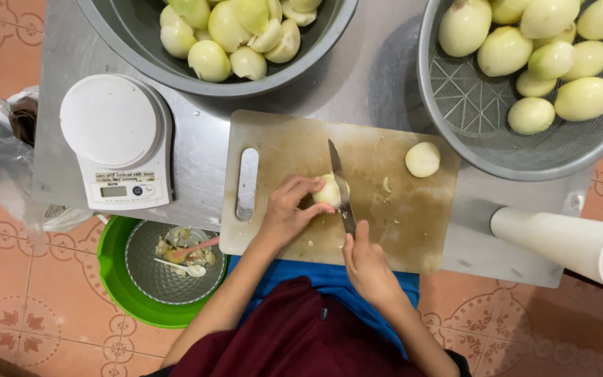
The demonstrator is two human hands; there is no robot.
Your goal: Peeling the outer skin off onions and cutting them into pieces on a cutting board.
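Two hands work over my stained cutting board (pixel 385 230), which lies on a steel table (pixel 197 150) above patterned floor tiles. My left hand (pixel 286 213) pins a peeled onion (pixel 328 190); my right hand (pixel 366 262) is wrapped around a knife (pixel 340 185) cutting into it. Beyond my left hand sits a grey bowl (pixel 134 35) of cut onions; beyond my right, a colander (pixel 469 98) of whole peeled ones.

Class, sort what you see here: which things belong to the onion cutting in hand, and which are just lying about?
In use: left hand on the onion piece; right hand with the knife; cutting board; onion half; colander of peeled onions; bowl of cut onions.

Lying about: kitchen scale; white tube; green basin.
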